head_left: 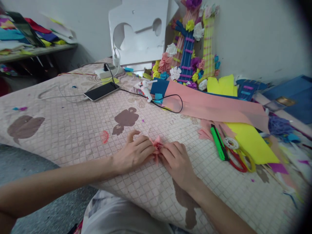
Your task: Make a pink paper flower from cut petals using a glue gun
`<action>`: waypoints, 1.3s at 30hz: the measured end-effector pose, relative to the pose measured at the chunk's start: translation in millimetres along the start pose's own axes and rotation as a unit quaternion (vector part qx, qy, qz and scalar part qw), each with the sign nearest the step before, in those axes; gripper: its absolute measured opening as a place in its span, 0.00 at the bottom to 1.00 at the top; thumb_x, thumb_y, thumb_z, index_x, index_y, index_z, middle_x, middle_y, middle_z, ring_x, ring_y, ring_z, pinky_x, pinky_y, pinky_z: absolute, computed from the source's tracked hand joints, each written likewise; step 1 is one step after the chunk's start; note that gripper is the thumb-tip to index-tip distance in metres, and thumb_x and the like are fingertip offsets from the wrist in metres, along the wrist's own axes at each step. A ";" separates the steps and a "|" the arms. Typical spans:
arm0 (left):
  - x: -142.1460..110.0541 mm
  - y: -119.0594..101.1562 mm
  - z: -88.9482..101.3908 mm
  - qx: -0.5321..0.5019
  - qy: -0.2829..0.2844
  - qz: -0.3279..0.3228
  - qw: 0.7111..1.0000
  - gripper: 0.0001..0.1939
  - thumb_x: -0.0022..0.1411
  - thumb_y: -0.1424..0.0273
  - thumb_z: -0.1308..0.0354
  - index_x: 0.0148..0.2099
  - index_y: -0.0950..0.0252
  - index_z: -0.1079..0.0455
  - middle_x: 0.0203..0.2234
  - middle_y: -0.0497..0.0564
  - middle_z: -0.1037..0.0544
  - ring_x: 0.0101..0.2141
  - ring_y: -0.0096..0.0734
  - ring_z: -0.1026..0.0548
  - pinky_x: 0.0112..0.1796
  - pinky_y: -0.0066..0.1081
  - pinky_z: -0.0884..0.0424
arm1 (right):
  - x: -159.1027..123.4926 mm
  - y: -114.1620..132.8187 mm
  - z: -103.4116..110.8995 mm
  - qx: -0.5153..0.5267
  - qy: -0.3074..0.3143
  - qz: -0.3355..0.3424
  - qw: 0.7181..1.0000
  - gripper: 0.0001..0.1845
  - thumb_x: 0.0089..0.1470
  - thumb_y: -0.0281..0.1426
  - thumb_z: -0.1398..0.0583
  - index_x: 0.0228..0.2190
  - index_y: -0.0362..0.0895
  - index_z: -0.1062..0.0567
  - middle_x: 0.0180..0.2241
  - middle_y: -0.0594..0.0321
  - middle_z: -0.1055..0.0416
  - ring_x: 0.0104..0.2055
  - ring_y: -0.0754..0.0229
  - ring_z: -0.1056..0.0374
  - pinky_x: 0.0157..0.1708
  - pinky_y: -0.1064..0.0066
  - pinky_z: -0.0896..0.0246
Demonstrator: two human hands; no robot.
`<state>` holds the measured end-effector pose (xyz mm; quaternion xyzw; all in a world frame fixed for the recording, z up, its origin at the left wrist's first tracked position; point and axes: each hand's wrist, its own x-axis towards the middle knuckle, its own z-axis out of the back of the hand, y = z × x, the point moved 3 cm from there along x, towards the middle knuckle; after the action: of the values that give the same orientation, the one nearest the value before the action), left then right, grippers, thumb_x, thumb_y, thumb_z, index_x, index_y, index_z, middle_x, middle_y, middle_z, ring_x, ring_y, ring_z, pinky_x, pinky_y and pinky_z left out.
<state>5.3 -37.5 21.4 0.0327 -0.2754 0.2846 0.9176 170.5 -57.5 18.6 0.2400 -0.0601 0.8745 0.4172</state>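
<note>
Close to the table's front edge, a small pink paper flower (158, 147) with pointed petals sits between my two hands. My left hand (136, 150) pinches its left side, with the thumb raised or bent away from the other fingers. On the opposite side, the fingers of my right hand (175, 161) are pressed together on the petals. Fingertips of both hands partly cover the flower. To the right lie a green box cutter (219, 143) and scissors (237, 160) with red and yellow handles, beside a white tape roll (230, 143).
A white glue gun (145, 90) with a black cord lies beyond my hands, near a phone (102, 91) and a power strip (109, 72). Pink paper (216, 105) and yellow paper (253, 143) spread to the right. Flower-covered paper guitars (187, 58) lean on the wall beside white foam (140, 35).
</note>
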 end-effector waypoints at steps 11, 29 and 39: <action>3.1 -2.9 -3.8 0.024 0.031 0.000 0.999 0.11 0.69 0.74 0.56 0.36 0.66 0.34 0.29 0.48 0.27 0.36 0.30 0.33 0.52 0.47 0.50 | -3.4 0.2 -1.8 0.007 0.002 -0.014 1.000 0.06 0.58 0.26 0.45 0.36 0.42 0.27 0.37 0.57 0.29 0.40 0.56 0.38 0.38 0.62 0.43; 2.5 -6.3 -7.2 0.044 0.057 -0.010 0.997 0.13 0.69 0.76 0.58 0.33 0.66 0.36 0.28 0.48 0.28 0.35 0.31 0.35 0.51 0.46 0.49 | -2.5 4.1 -8.1 -0.044 0.016 0.024 0.999 0.08 0.59 0.24 0.47 0.35 0.42 0.29 0.34 0.59 0.28 0.39 0.57 0.40 0.41 0.61 0.48; -2.4 -2.4 0.1 0.015 0.006 -0.001 1.000 0.09 0.68 0.74 0.53 0.38 0.65 0.33 0.31 0.48 0.25 0.37 0.31 0.32 0.50 0.46 0.50 | -11.6 -14.3 14.5 0.063 -0.012 -0.038 0.997 0.10 0.58 0.32 0.43 0.42 0.43 0.30 0.39 0.57 0.31 0.42 0.57 0.37 0.41 0.64 0.42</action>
<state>4.9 -40.8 20.4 0.0451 -0.2654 0.2876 0.9191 192.9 -60.8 24.5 0.2788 -0.0010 0.8571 0.4333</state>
